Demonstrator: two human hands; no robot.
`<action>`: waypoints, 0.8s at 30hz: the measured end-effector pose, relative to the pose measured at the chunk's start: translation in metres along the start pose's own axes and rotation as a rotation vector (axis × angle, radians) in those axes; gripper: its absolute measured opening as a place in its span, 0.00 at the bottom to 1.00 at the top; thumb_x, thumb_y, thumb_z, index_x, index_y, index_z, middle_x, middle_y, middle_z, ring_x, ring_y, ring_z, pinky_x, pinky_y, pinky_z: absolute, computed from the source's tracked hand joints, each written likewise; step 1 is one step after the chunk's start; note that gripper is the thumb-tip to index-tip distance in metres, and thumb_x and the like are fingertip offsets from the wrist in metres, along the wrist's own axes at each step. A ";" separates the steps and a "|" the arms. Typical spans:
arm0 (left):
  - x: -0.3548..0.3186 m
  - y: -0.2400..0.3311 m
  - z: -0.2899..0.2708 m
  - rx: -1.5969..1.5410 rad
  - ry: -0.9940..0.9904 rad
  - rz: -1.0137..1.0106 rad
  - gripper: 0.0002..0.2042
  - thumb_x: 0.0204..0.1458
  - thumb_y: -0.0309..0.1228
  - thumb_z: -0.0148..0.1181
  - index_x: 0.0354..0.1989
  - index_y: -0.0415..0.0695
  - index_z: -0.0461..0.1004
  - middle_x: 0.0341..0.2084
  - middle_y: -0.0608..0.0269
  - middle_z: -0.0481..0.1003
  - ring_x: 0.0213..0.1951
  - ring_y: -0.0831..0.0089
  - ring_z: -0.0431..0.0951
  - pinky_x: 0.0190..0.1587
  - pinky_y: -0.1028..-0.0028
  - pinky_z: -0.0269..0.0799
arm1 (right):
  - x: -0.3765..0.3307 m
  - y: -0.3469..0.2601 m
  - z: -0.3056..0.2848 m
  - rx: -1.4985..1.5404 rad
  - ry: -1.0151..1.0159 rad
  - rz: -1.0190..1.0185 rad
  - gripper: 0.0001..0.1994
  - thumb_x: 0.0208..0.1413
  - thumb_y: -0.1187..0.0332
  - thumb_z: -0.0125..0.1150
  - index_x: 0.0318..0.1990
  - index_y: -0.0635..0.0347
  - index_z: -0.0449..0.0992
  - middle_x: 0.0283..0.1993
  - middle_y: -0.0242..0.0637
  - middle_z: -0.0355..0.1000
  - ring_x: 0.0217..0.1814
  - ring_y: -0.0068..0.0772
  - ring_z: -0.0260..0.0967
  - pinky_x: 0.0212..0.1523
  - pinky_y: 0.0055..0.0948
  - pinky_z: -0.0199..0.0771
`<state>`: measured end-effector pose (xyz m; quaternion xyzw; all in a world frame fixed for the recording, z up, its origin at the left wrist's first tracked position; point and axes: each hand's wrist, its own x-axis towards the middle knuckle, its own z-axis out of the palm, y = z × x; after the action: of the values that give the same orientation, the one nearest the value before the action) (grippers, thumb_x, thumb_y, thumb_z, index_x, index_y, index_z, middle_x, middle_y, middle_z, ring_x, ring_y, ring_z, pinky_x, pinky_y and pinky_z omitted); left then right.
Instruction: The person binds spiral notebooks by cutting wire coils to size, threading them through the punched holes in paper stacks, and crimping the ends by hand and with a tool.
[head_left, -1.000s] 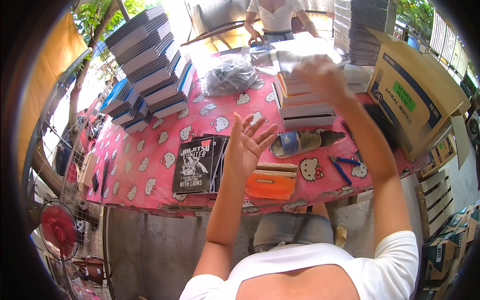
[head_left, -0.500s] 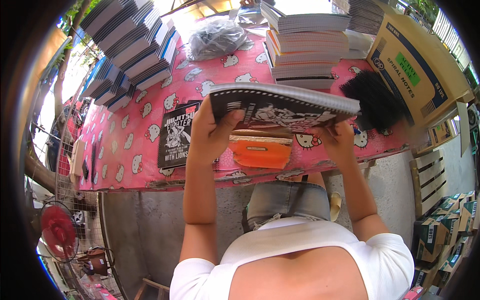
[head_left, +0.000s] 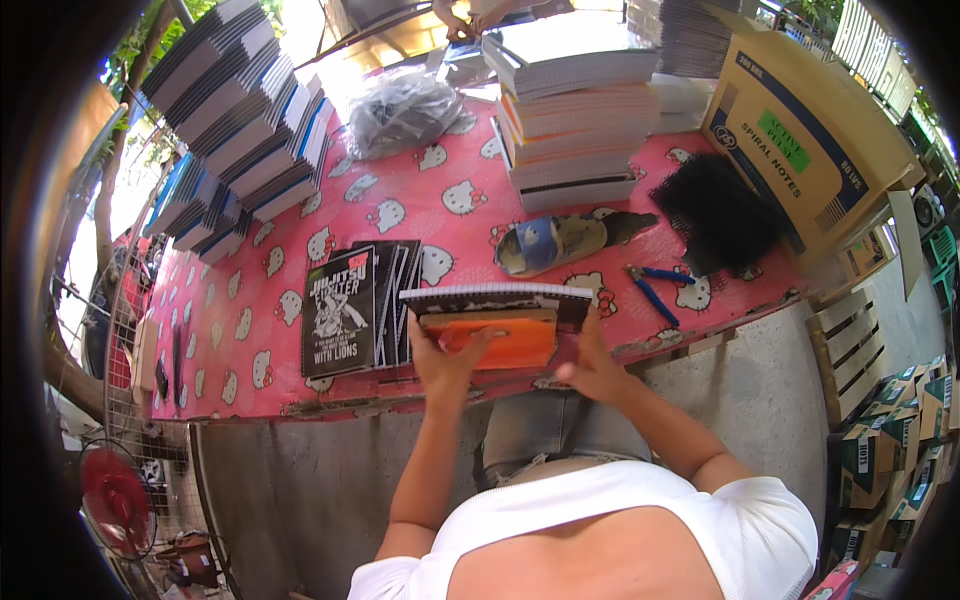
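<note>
Between my hands, at the table's near edge, is a black-covered spiral notebook (head_left: 575, 307), tilted up with its page edges showing along the top. My left hand (head_left: 445, 362) grips its left end, the thumb lying across an orange block (head_left: 530, 348) in front of the cover. At the notebook's right end, my right hand (head_left: 597, 368) holds the edge with its fingers, its thumb standing apart from the cover. Beside my left hand lie several overlapping black notebooks (head_left: 340, 315) with white printed covers. Blue-handled pliers (head_left: 660, 290) rest to the right of my right hand.
A blue and tan slipper (head_left: 550, 245) lies beyond the notebook. Tall notebook stacks (head_left: 575, 130) stand at the back and left. A black bristly heap (head_left: 715, 215) sits by an open cardboard box (head_left: 800, 150). Plastic wrap (head_left: 405, 115) lies behind; another person's hands (head_left: 465, 25) show at the far end.
The notebook has come down and nearer to me, and both hands went down with it. The slipper and pliers, hidden before, now show. Another person's hands have appeared at the far end.
</note>
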<state>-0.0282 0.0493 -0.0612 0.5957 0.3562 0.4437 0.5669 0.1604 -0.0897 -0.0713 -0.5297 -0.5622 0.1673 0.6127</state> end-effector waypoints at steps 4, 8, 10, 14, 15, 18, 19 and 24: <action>0.000 0.045 0.010 0.156 0.198 0.293 0.55 0.32 0.28 0.78 0.68 0.37 0.42 0.65 0.50 0.50 0.67 0.60 0.49 0.66 0.69 0.46 | 0.057 0.042 -0.111 -0.533 0.222 -0.004 0.18 0.44 0.74 0.65 0.44 0.62 0.68 0.45 0.41 0.69 0.46 0.38 0.67 0.44 0.31 0.65; -0.002 0.096 0.048 0.786 0.022 0.747 0.39 0.47 0.37 0.66 0.67 0.43 0.52 0.68 0.50 0.45 0.70 0.56 0.45 0.67 0.49 0.32 | 0.113 0.086 -0.189 -1.212 0.320 0.326 0.07 0.45 0.69 0.65 0.30 0.63 0.75 0.35 0.45 0.73 0.40 0.49 0.73 0.40 0.41 0.74; -0.006 0.105 0.080 0.898 -0.045 0.753 0.36 0.50 0.40 0.62 0.66 0.44 0.54 0.68 0.50 0.47 0.69 0.56 0.46 0.65 0.44 0.29 | 0.126 0.100 -0.203 -1.328 0.121 0.461 0.07 0.47 0.69 0.63 0.32 0.62 0.75 0.35 0.46 0.73 0.41 0.51 0.73 0.41 0.43 0.73; -0.003 0.090 0.098 1.099 -0.252 0.796 0.28 0.54 0.40 0.56 0.63 0.45 0.60 0.62 0.51 0.59 0.65 0.56 0.56 0.65 0.42 0.32 | 0.140 0.091 -0.209 -1.369 -0.019 0.540 0.06 0.50 0.71 0.57 0.35 0.63 0.74 0.38 0.50 0.71 0.45 0.54 0.71 0.45 0.46 0.72; -0.002 0.085 0.097 1.099 -0.254 0.794 0.28 0.54 0.40 0.56 0.63 0.45 0.60 0.62 0.51 0.59 0.65 0.56 0.56 0.65 0.42 0.32 | 0.138 0.088 -0.206 -1.368 -0.021 0.543 0.06 0.50 0.71 0.57 0.35 0.63 0.74 0.38 0.50 0.71 0.45 0.54 0.71 0.45 0.46 0.72; 0.004 0.085 0.097 0.990 -0.265 0.793 0.23 0.57 0.39 0.53 0.60 0.44 0.64 0.54 0.54 0.69 0.57 0.57 0.66 0.65 0.50 0.45 | 0.126 0.070 -0.193 -1.065 0.276 0.115 0.08 0.49 0.79 0.53 0.36 0.63 0.76 0.40 0.52 0.69 0.43 0.53 0.71 0.44 0.44 0.72; 0.004 0.087 0.092 0.899 -0.288 0.750 0.20 0.55 0.37 0.56 0.55 0.45 0.69 0.49 0.56 0.73 0.53 0.58 0.70 0.62 0.53 0.49 | 0.119 0.049 -0.175 -0.953 0.261 -0.047 0.10 0.48 0.82 0.51 0.36 0.64 0.77 0.40 0.52 0.69 0.42 0.54 0.70 0.43 0.43 0.71; 0.005 0.088 0.092 0.686 -0.254 0.754 0.11 0.47 0.34 0.65 0.39 0.46 0.79 0.38 0.61 0.78 0.43 0.61 0.75 0.55 0.59 0.59 | 0.054 -0.073 -0.093 -0.601 0.008 -0.166 0.12 0.43 0.81 0.64 0.38 0.63 0.78 0.37 0.44 0.69 0.34 0.41 0.74 0.32 0.31 0.74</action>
<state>0.0525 0.0117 0.0302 0.8832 0.1702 0.3988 0.1789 0.2294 -0.1171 0.0356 -0.6402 -0.6252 -0.0592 0.4425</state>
